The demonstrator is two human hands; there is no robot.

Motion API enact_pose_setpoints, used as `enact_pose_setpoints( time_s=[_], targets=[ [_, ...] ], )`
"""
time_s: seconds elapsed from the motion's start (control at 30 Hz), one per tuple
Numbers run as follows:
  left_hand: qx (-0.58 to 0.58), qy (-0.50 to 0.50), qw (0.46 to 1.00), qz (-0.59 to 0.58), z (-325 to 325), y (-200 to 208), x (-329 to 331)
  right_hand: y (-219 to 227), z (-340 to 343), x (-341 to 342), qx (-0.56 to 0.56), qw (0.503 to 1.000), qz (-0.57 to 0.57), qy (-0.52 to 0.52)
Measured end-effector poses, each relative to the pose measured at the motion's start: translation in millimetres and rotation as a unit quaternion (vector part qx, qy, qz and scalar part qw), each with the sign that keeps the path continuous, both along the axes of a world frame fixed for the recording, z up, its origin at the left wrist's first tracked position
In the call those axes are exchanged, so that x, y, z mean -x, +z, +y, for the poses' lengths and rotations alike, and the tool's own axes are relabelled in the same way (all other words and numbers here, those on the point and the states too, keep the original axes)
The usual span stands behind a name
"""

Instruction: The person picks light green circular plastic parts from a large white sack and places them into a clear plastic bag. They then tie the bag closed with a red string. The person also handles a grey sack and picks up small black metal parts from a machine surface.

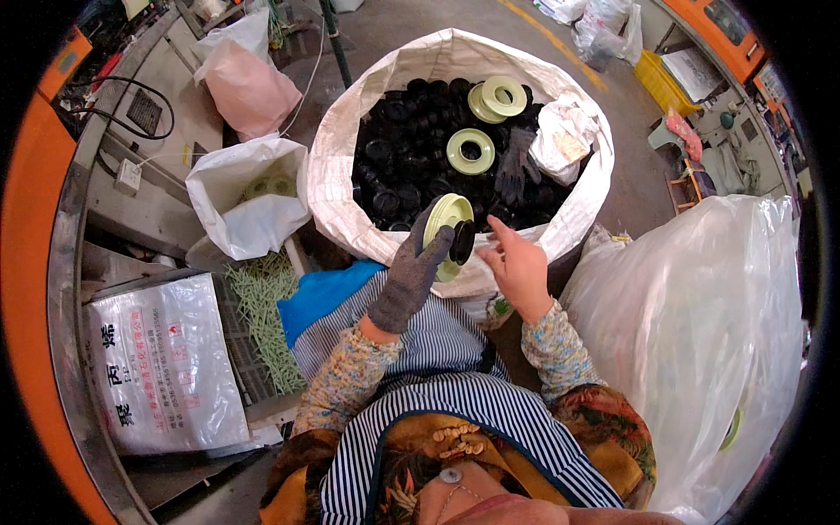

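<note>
My left hand, in a dark grey glove, is closed on a pale green plastic ring with a flange, held on edge above the near rim of a big white sack. A round black cap sits against the ring's right side; whether it is fitted into it I cannot tell. My bare right hand is just to the right, its index finger stretched out and the others partly bent, with nothing visible in it. Beyond both hands, the white woven sack holds many black caps.
On the black caps lie more pale green rings, a dark glove and a crumpled white bag. A smaller white bag stands left, above green sticks. A large clear plastic bag bulges at right. Orange machinery borders the left.
</note>
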State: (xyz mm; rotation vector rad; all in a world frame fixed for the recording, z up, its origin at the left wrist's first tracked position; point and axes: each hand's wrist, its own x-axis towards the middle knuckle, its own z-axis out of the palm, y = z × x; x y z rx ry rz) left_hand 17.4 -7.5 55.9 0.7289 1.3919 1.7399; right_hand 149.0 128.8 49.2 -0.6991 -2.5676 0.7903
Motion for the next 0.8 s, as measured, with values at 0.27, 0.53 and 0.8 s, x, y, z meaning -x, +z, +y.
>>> enact_pose_setpoints(
  time_s=[0.27, 0.53, 0.8],
  targets=[
    [-0.016, -0.006, 0.999, 0.049, 22, -16, -9, -16, 5, 6, 0.244, 0.967, 0.051, 0.055],
    [-0.028, 0.096, 0.978, -0.185, 34, -86, 36, 64, 81, -39, 0.621, 0.565, 0.483, 0.250],
    [-0.143, 0.035, 0.890, -0.432, 62, -184, 71, -119, 141, 118, -0.127, 0.983, -0.089, 0.098]
  ],
)
